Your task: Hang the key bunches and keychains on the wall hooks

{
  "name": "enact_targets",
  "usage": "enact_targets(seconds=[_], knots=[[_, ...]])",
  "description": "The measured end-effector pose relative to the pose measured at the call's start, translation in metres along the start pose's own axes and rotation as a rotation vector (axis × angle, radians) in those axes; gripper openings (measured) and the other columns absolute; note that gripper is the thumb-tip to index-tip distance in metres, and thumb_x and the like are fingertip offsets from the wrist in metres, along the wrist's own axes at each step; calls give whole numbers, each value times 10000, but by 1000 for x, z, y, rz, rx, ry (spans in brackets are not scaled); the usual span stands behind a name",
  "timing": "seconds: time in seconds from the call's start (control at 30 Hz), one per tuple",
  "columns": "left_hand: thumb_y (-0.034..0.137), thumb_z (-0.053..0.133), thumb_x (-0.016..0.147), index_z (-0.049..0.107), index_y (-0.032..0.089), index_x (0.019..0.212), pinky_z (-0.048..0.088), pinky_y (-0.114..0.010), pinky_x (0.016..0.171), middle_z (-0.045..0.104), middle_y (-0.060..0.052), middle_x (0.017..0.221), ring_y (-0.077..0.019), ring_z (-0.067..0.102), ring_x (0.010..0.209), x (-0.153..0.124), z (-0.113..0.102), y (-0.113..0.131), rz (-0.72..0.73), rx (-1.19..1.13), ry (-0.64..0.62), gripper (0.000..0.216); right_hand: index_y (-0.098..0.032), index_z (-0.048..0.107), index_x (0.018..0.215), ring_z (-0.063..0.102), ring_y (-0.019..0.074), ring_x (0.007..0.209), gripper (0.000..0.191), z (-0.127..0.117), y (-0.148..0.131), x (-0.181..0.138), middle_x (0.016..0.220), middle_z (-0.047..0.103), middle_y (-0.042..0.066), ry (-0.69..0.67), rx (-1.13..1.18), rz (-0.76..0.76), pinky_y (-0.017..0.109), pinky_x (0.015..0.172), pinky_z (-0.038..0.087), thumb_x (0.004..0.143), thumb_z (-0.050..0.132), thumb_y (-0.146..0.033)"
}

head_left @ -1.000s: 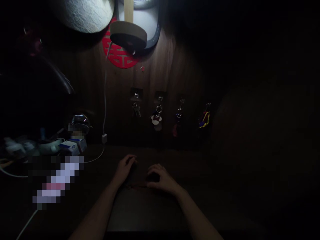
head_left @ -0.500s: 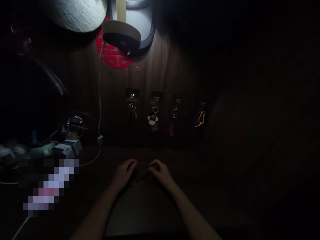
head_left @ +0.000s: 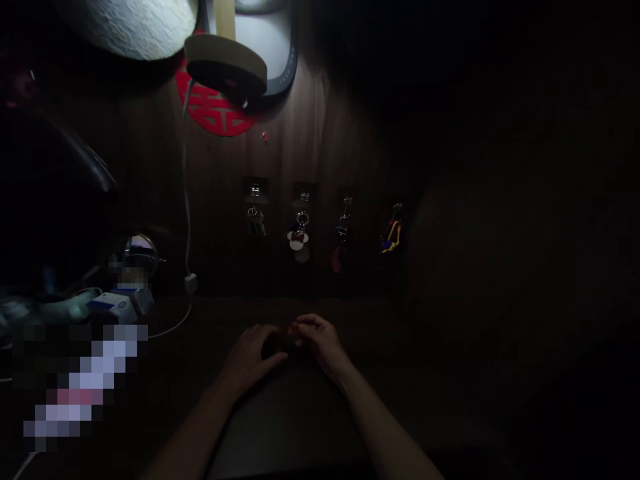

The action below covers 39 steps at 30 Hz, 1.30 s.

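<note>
My right hand (head_left: 323, 341) is closed in a pinch on a small reddish-brown thing (head_left: 293, 331), too dark and too small to name. Just to the left, my left hand (head_left: 250, 355) rests low over the dark desk (head_left: 295, 427). Its thumb is spread away from its curled fingers, and I see nothing between them. A narrow gap lies between the two hands. Deep shadow hides the fingertips in part.
Keys (head_left: 256, 219), a mouse-head keychain (head_left: 299, 240) and a yellow cord (head_left: 394, 237) hang from wall hooks. A white cable (head_left: 187, 200) runs down to the desk. Small boxes (head_left: 115, 303) stand at the left, under a lamp base (head_left: 227, 67) higher up.
A thin strip that lay between my hands is no longer visible there. My left thumb has spread away from its fingers. The view has shifted slightly, moving the background left.
</note>
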<state>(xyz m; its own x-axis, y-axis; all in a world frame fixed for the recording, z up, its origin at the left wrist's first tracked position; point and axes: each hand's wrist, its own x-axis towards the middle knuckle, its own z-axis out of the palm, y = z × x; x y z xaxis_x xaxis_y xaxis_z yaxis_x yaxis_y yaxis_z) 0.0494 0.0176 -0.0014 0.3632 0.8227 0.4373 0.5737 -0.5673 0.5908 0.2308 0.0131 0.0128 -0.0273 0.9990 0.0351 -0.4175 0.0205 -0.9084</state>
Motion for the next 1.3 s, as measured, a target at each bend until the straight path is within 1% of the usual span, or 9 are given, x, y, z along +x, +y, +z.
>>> enact_targets(seconds=[0.17, 0.43, 0.53, 0.7, 0.77, 0.9, 1.0, 1.1, 1.3], knots=[[358, 545, 787, 574, 258, 1070, 447, -372, 848, 655, -47, 1023, -221, 588, 947, 2, 6, -5, -14, -42, 95, 302, -162, 669, 807, 674, 193, 753, 325, 3, 1, -2, 850, 706, 72, -94, -9, 6, 253, 586, 491, 558, 804, -322], [285, 427, 835, 601, 259, 1096, 447, -347, 859, 678, -39, 1027, -202, 596, 954, 3, 5, -6, 6, -76, 102, 315, -149, 687, 806, 666, 178, 692, 293, 4, 0, -4, 789, 701, 74, -173, -28, 2, 245, 558, 484, 640, 742, -384], [284, 425, 829, 634, 247, 1011, 460, -338, 838, 687, -42, 973, -200, 607, 923, 4, 4, -6, -7, -109, 105, 280, -149, 680, 822, 673, 189, 685, 323, 4, -2, -6, 793, 701, 88, -204, -6, 24, 254, 563, 478, 656, 721, -423], [346, 431, 839, 640, 236, 881, 471, -323, 796, 674, -39, 869, -191, 616, 846, 5, 4, -5, -52, -140, 145, 240, -174, 681, 847, 657, 174, 677, 305, -2, 4, 1, 783, 701, 71, -98, -106, -49, 243, 554, 450, 662, 718, -414], [356, 436, 842, 640, 233, 875, 471, -321, 786, 671, -37, 853, -188, 615, 831, 4, 3, -4, -29, -148, 158, 241, -198, 684, 887, 652, 185, 781, 307, -4, 8, 3, 875, 704, 67, -87, -181, -68, 267, 637, 468, 650, 732, -387], [325, 447, 852, 645, 229, 890, 469, -326, 776, 666, -37, 843, -187, 603, 827, 4, 2, -3, 66, -146, 195, 223, -236, 660, 1019, 603, 212, 989, 419, 1, 12, 1, 1024, 682, 52, -277, -270, -27, 365, 896, 418, 629, 755, -357], [298, 458, 855, 649, 226, 890, 470, -321, 759, 649, -42, 842, -186, 581, 839, 4, 3, -3, 133, -136, 245, 207, -239, 658, 1026, 589, 211, 1008, 412, 8, 12, -2, 1021, 675, 43, -352, -306, -52, 377, 945, 380, 644, 744, -368], [287, 477, 848, 656, 226, 860, 469, -315, 747, 627, -46, 842, -185, 564, 844, 5, 5, -4, 157, -118, 295, 189, -236, 660, 991, 596, 193, 961, 371, 10, 13, -2, 961, 677, 29, -337, -320, -66, 349, 904, 400, 655, 735, -374], [321, 494, 845, 642, 217, 812, 461, -309, 746, 617, -42, 821, -182, 556, 840, 6, 6, -4, 142, -142, 319, 184, -179, 624, 853, 590, 120, 617, 311, 8, 20, -1, 646, 652, -16, -283, -288, 28, 271, 668, 441, 658, 726, -399]])
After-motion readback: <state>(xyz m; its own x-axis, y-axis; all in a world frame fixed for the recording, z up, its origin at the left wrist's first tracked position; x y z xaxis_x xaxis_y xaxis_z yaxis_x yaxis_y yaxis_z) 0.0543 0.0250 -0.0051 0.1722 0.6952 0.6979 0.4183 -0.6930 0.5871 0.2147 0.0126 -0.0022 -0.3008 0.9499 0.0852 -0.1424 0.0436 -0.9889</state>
